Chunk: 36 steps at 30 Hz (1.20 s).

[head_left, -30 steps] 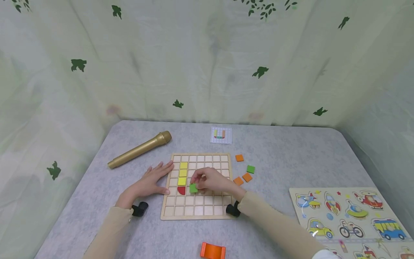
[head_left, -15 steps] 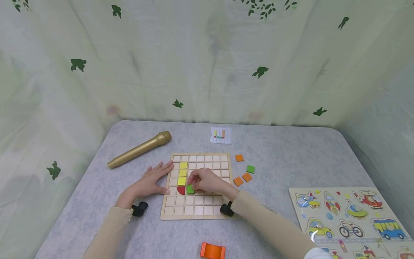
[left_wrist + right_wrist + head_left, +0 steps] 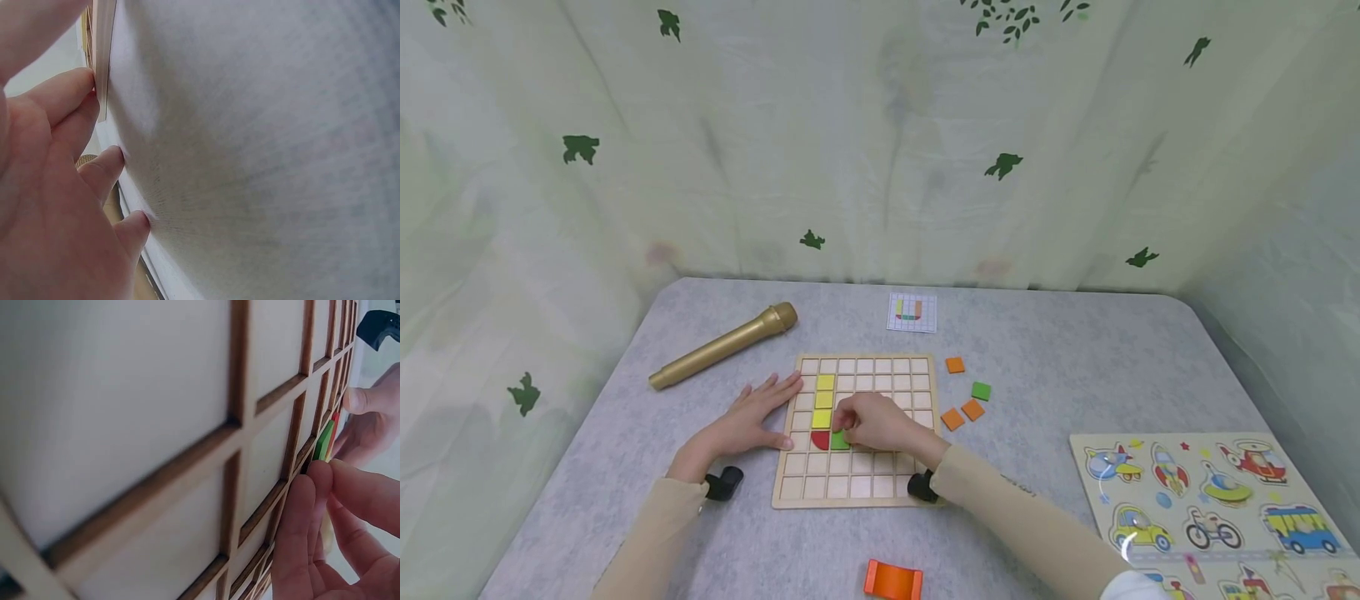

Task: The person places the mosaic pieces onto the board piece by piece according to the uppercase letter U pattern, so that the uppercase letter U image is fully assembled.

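A wooden grid board (image 3: 850,503) lies on the table. Three yellow square tiles (image 3: 823,400) form a column in it, with a red quarter-round piece (image 3: 819,440) directly below them. My right hand (image 3: 883,423) pinches a green square tile (image 3: 839,441) by its right side, just beside the red piece. Seen from the right wrist, this green tile (image 3: 324,441) tilts a little at the cell, one edge raised at the fingertips. My left hand (image 3: 745,429) rests flat with spread fingers on the table, its thumb and fingertips touching the board's left edge.
Right of the board lie another green tile (image 3: 981,391) and several orange tiles (image 3: 973,410). A pattern card (image 3: 912,312) sits behind it, a gold microphone (image 3: 726,346) at back left. An orange curved block (image 3: 892,580) is in front, a vehicle puzzle board (image 3: 1180,492) at right.
My right hand has moved slightly left with the green tile, bringing it from a short gap up against the red piece. My left hand has stayed in place.
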Tool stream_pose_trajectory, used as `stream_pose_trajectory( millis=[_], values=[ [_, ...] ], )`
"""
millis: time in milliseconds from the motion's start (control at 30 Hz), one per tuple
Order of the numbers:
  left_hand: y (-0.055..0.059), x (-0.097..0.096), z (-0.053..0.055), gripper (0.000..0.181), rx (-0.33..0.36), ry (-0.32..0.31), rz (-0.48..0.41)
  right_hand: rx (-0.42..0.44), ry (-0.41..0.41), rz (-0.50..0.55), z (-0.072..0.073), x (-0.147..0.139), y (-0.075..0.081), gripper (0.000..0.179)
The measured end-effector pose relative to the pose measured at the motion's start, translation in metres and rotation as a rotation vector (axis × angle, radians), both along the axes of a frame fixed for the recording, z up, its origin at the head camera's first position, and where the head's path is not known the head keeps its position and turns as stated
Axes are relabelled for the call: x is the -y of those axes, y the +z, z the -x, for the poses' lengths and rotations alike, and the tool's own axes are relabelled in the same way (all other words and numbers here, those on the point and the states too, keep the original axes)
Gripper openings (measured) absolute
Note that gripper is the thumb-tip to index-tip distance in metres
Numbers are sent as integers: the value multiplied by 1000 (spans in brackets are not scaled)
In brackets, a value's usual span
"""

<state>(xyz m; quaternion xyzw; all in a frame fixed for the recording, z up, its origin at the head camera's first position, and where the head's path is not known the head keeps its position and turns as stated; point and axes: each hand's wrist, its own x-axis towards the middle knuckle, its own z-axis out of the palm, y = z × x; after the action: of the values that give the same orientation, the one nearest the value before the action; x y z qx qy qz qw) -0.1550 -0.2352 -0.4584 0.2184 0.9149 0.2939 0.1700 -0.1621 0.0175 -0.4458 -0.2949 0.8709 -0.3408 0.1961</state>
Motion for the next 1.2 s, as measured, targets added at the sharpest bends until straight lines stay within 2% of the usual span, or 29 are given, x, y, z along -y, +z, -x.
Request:
stream_pose_trajectory(
  millis=[100,333,633,800,967,1200],
  values=[
    [1,0,0,97,2,-1,-3,16,0,15,1,-1,-1,14],
    [3,0,0,97,1,-1,3,165,-40,129,1,-7,-1,14],
    [3,-1,-1,97,2,2,1,242,-48,202,1,-21,1,12],
    [4,-1,-2,96,-1,0,1,289,-36,327,8,-49,8,10],
    [5,-1,-1,96,-3,1,0,327,-37,418,18,-88,13,17],
    [3,-1,0,97,-10,-6,3,343,-114,493,26,-142,17,21]
  ],
)
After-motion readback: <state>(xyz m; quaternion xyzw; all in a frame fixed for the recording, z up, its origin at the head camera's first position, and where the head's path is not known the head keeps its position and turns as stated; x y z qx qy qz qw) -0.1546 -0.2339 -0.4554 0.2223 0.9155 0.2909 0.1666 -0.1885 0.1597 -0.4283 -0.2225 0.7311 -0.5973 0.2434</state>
